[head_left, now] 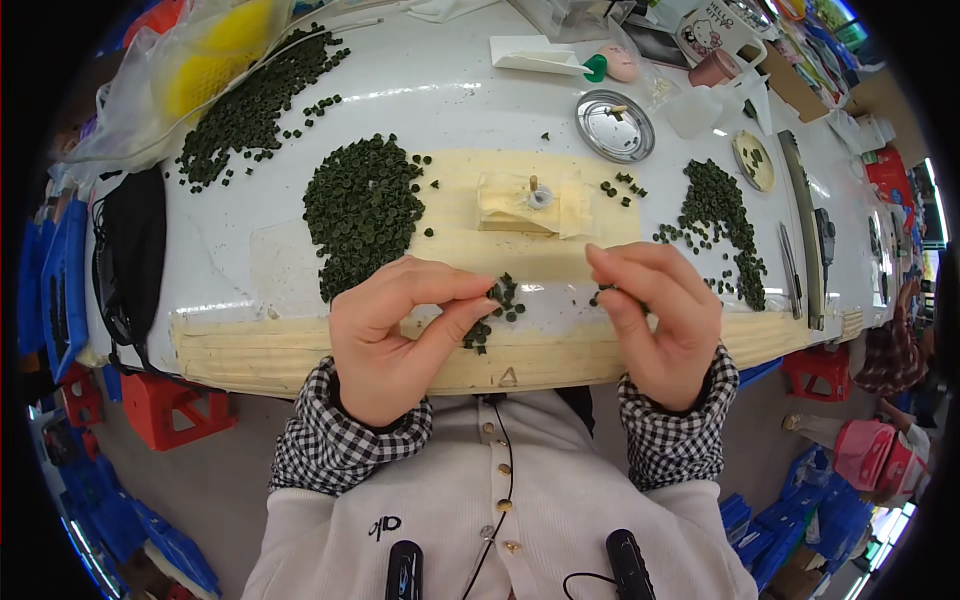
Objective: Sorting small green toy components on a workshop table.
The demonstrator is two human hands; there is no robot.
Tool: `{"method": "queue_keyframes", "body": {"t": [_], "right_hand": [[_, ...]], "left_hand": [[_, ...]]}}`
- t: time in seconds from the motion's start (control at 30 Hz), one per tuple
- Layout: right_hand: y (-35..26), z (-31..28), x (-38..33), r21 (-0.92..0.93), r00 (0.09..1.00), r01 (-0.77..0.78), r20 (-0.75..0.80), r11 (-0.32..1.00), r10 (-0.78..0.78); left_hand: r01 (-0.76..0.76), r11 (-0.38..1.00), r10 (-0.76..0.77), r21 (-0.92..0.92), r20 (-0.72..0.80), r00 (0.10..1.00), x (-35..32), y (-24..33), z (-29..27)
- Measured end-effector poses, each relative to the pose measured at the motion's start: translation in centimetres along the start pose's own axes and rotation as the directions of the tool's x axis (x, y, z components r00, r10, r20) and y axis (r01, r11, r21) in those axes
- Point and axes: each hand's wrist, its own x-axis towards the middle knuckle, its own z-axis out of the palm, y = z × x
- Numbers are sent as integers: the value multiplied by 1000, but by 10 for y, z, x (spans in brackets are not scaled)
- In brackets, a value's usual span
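Observation:
My left hand [385, 335] is closed in a pinch, with a small dark green cup-shaped piece [494, 294] at its fingertips. Just beyond those fingers lies a little group of the same pieces [510, 300]. My right hand [668, 320] has thumb and forefinger curled together above the table; a bit of dark green shows by the fingers, but what they grip is mostly hidden. Between and beyond both hands stands a block wrapped in cream tape [510, 215], with a short peg in a whitish ring [540, 196] on top.
Left of the block is a large heap of green pieces [365, 200]; another heap [265, 100] lies farther back. A looser pile [715, 205] spreads at right. Around it are a round metal lid [612, 145], a small dish [742, 160] and tweezers [790, 270]. Red stools [175, 410] flank the table.

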Motion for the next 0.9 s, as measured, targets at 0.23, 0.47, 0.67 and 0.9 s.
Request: {"method": "queue_keyframes", "body": {"t": [0.23, 0.47, 0.67, 0.9], "right_hand": [[21, -20, -16, -300, 996, -20, 75, 954, 45], [21, -4, -18, -368, 991, 88, 123, 926, -45], [24, 2, -16, -384, 991, 132, 80, 914, -109], [13, 11, -18, -166, 998, 21, -59, 986, -31]], "left_hand": [[-130, 875, 91, 466, 106, 990, -3, 3, -5], [-125, 864, 67, 487, 135, 989, -3, 2, -13], [-125, 726, 142, 677, 30, 989, 18, -2, -21], [-146, 585, 150, 798, 70, 986, 28, -13, -14]]}}
